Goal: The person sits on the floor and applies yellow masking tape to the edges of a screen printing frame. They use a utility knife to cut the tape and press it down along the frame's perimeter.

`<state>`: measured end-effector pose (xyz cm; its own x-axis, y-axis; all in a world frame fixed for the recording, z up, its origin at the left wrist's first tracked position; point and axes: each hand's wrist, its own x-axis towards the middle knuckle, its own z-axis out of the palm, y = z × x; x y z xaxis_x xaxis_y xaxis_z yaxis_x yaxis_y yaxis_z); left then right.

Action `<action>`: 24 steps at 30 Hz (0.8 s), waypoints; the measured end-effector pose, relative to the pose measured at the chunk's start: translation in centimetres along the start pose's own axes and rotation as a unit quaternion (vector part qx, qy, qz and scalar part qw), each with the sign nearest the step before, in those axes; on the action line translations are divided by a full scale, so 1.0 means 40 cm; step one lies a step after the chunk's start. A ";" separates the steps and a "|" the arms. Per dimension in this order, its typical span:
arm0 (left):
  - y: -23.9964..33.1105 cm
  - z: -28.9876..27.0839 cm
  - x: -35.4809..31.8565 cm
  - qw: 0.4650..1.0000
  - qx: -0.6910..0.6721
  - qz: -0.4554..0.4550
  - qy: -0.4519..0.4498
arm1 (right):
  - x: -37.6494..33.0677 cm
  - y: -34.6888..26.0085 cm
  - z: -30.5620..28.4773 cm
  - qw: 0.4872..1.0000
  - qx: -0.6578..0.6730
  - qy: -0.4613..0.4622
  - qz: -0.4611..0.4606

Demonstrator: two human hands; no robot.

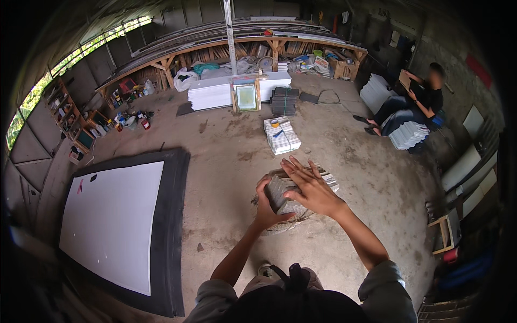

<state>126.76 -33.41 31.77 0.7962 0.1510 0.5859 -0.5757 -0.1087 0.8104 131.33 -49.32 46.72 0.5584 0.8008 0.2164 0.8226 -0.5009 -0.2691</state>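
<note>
Black clothing [299, 309], grips [265, 212] [316, 195] at stack [277, 192] edges, floor [221, 167] around

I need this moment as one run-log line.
left hand: around grey stack | right hand: spread across same stack | ahead on floor: white bundle, tape roll on top

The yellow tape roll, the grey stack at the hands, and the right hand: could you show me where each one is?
Yellow tape roll [274, 125]: head view, on its ring.
Grey stack [276, 192]: head view, on its exposed grey face.
Right hand [313, 190]: head view, on its back.
</note>
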 end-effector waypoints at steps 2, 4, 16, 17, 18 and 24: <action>-0.066 0.006 0.090 1.000 0.027 0.002 -0.001 | 0.055 0.080 -0.009 0.998 0.038 0.052 -0.006; -0.134 0.037 0.153 0.998 0.055 -0.003 -0.019 | 0.080 0.176 0.038 0.998 0.054 -0.030 0.005; -0.495 0.387 0.597 0.964 0.250 -0.041 -0.076 | 0.192 0.924 0.010 0.986 0.143 0.082 0.006; -0.519 0.417 0.647 0.967 0.243 -0.037 -0.071 | 0.210 0.979 -0.014 0.987 0.142 0.076 0.007; -0.537 0.440 0.684 0.969 0.237 -0.035 -0.066 | 0.229 1.019 -0.036 0.986 0.141 0.086 -0.008; -0.676 0.509 0.925 0.995 0.050 -0.061 0.061 | 0.371 1.266 -0.114 0.986 0.069 0.138 -0.058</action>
<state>175.57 -44.89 31.53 0.8276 0.2860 0.4830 -0.4493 -0.1782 0.8754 181.77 -64.32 40.59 0.4841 0.7209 0.4959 0.8714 -0.3461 -0.3476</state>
